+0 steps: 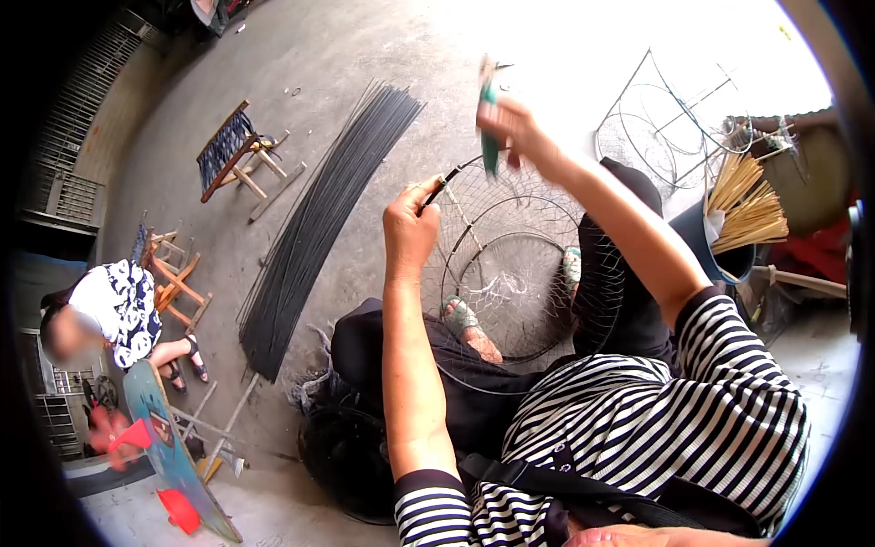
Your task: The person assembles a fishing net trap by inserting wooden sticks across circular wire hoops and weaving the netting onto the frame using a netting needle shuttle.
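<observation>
My left hand (415, 223) is closed on the dark rim of a round wire-and-mesh net cage (524, 214), at the rim's upper left. The cage has several wire rings and rests between my knees, with sandalled feet showing through the mesh. Raised above the cage and apart from it, my right hand (510, 128) is wrapped round green-handled pliers (489, 137). Motion blurs both the hand and the tool, so the jaws are not sharp.
A bundle of dark rods (333, 228) lies on the floor to the left. Beyond it are a folding stool (232, 155) and a seated person (118, 314) by a small table (169, 447). At right stand a bucket (697, 237) of sticks (747, 205) and another wire frame (656, 118).
</observation>
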Demonstrator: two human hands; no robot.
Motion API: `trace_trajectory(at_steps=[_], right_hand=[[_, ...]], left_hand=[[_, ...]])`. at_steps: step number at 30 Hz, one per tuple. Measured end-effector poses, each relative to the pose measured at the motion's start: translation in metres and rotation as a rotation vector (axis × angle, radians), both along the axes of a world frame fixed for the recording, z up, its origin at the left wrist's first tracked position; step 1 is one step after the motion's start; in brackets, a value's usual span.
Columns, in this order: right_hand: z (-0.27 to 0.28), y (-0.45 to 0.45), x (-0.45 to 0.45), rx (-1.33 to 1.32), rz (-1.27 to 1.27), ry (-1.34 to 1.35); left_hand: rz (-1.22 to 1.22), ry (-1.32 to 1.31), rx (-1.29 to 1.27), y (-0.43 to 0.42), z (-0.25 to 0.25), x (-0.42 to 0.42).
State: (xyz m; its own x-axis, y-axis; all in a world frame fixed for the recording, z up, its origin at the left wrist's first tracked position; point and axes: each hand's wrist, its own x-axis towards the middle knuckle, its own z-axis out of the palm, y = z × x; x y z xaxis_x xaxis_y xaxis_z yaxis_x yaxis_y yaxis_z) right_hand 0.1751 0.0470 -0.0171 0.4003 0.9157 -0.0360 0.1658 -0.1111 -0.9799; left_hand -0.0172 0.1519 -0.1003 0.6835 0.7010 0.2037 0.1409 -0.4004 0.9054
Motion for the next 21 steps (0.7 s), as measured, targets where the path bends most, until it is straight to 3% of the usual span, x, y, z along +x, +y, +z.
trace_trajectory(at_steps=[2, 3, 6, 8, 18, 21], right_hand=[[-0.057, -0.023, -0.032, 0.169, 0.042, -0.840], [-0.057, -0.043, -0.059, -0.033, 0.087, -0.875], [-0.083, -0.050, -0.084, -0.361, 0.220, -0.803], [-0.108, -0.044, -0.077, -0.394, 0.247, -0.749], [-0.087, -0.060, -0.048, -0.390, 0.135, -0.496], [-0.083, -0.060, -0.051, -0.316, 0.116, -0.639]], left_hand=[[-0.013, -0.007, -0.010, 0.000, 0.002, 0.002], [-0.024, -0.032, -0.028, 0.001, 0.001, 0.004], [-0.058, -0.032, -0.091, -0.001, 0.004, 0.006], [-0.069, -0.036, -0.187, -0.005, 0.011, 0.007], [-0.031, -0.029, -0.210, -0.016, 0.015, 0.006], [-0.036, -0.034, -0.198, -0.019, 0.017, 0.006]])
